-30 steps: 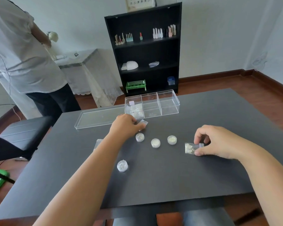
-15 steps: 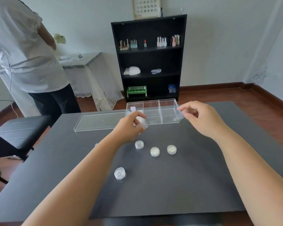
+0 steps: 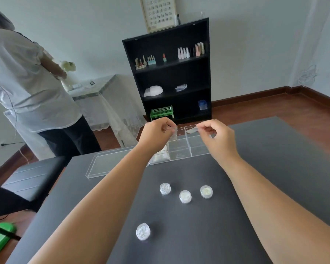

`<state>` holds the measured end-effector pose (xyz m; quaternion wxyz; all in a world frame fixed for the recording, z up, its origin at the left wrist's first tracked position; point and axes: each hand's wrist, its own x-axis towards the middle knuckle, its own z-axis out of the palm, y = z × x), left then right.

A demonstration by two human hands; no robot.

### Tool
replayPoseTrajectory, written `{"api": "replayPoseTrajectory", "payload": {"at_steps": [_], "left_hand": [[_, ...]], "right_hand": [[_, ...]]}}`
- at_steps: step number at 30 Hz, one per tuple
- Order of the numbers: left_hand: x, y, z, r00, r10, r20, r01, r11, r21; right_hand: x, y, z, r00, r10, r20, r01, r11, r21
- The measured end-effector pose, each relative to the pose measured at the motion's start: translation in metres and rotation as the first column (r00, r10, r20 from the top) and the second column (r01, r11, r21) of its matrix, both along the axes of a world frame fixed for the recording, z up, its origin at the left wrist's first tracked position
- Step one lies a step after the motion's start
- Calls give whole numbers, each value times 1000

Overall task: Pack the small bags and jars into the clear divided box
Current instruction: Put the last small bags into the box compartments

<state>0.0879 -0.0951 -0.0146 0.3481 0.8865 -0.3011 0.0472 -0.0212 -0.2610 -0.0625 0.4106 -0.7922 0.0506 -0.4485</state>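
Note:
The clear divided box (image 3: 181,157) stands at the far middle of the dark table. My left hand (image 3: 156,133) hovers over its left part, pinching a small clear bag (image 3: 173,134). Over the right compartments, my right hand (image 3: 217,138) pinches another small clear bag (image 3: 191,130). Pale bags (image 3: 159,158) lie in the leftmost compartment. Three small round jars (image 3: 165,188) (image 3: 185,196) (image 3: 206,191) sit in a loose row nearer me. A fourth jar (image 3: 143,231) lies apart at the front left.
The box's clear lid (image 3: 107,165) lies flat to the left of the box. A person in a white shirt (image 3: 27,88) stands at the far left beside a black stool (image 3: 31,176). A black shelf unit (image 3: 171,73) stands behind the table.
Both hands picked up small bags from the table and lifted them forward over the divided box. The camera tilted up a little.

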Motion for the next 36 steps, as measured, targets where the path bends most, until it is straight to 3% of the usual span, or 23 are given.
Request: {"api": "replayPoseTrajectory", "payload": {"at_steps": [4, 8, 14, 21, 27, 30, 34, 36], "left_hand": [[4, -10, -13, 999, 32, -17, -30, 993, 111], [6, -11, -18, 995, 72, 74, -88, 963, 255], [8, -9, -13, 989, 64, 132, -121, 866, 485], [9, -11, -6, 981, -10, 193, -109, 794, 597], [-6, 24, 16, 968, 45, 247, -164, 859, 486], [-22, 69, 14, 962, 133, 240, -207, 926, 316], [-45, 135, -5, 975, 202, 91, -210, 973, 100], [-53, 160, -17, 970, 238, 46, -241, 967, 87]], "right_hand": [[-1, -9, -4, 995, -95, -16, 95, 995, -5], [-1, -12, -6, 993, -111, -37, 111, 994, -11], [0, -12, -7, 993, -113, -45, 112, 993, -23], [-3, -9, 0, 995, -96, -39, 95, 995, -33], [13, 2, 12, 997, -30, -71, 25, 997, -72], [36, 10, 17, 954, 31, -299, -86, 981, -172], [58, 21, 26, 790, -22, -613, -221, 922, -318], [65, 27, 31, 706, -57, -706, -279, 894, -351]]}}
